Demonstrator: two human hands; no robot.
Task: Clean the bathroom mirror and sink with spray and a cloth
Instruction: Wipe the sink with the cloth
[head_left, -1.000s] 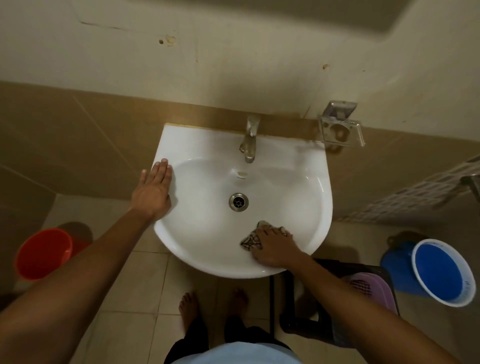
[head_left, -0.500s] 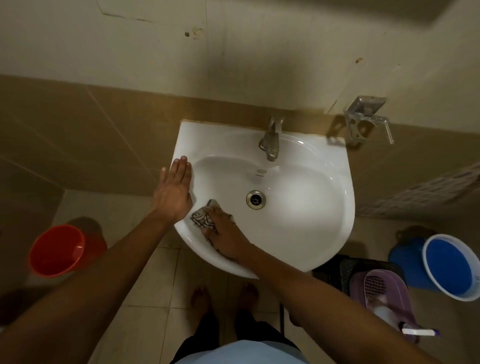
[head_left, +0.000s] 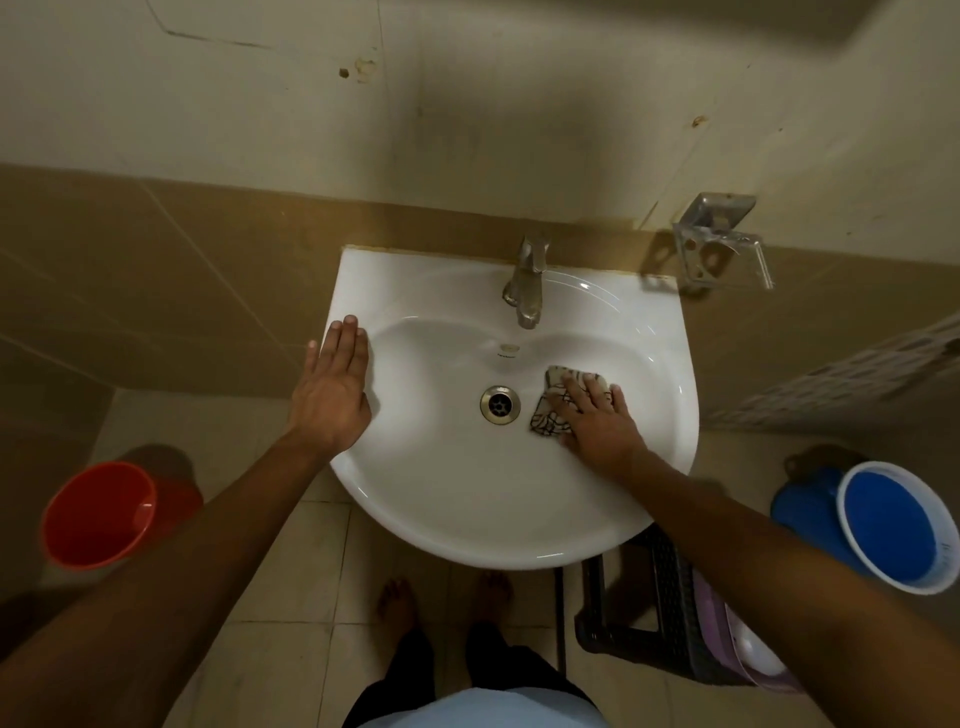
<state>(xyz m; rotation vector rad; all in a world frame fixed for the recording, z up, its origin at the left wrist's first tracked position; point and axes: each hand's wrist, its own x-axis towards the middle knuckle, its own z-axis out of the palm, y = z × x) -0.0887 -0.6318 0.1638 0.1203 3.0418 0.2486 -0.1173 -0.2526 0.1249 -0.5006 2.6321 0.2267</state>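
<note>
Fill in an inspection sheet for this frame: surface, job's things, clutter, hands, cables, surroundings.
Surface: white sink, wall-mounted, with drain in the middle of the bowl and metal tap at the back.
Job's things: patterned cloth in the bowl, right of the drain; no spray bottle or mirror seen.
Clutter: nothing seen in the sink.
Hands: left hand flat on the sink's left rim; right hand presses the cloth with straight fingers.
Cables: nothing seen.
Surroundings: red bucket on the floor at left, blue bucket at right, dark stool below the sink, metal wall holder.
</note>
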